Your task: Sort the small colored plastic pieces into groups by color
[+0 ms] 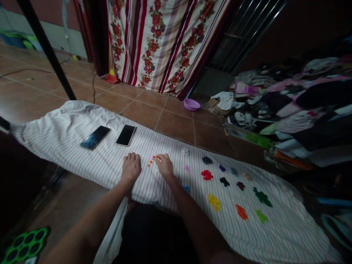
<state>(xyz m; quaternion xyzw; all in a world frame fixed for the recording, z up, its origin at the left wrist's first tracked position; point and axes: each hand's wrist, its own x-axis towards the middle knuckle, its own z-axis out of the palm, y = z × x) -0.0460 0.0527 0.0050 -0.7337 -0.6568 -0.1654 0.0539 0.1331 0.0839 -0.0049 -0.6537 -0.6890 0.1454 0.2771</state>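
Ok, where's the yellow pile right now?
In the head view, the yellow pile sits right of both hands on the striped cloth, between the red pile and the orange pile.

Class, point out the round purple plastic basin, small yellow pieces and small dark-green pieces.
Round purple plastic basin (192,107), head view: front wall.
Small yellow pieces (214,202), head view: pile's middle.
Small dark-green pieces (262,197), head view: pile's middle.
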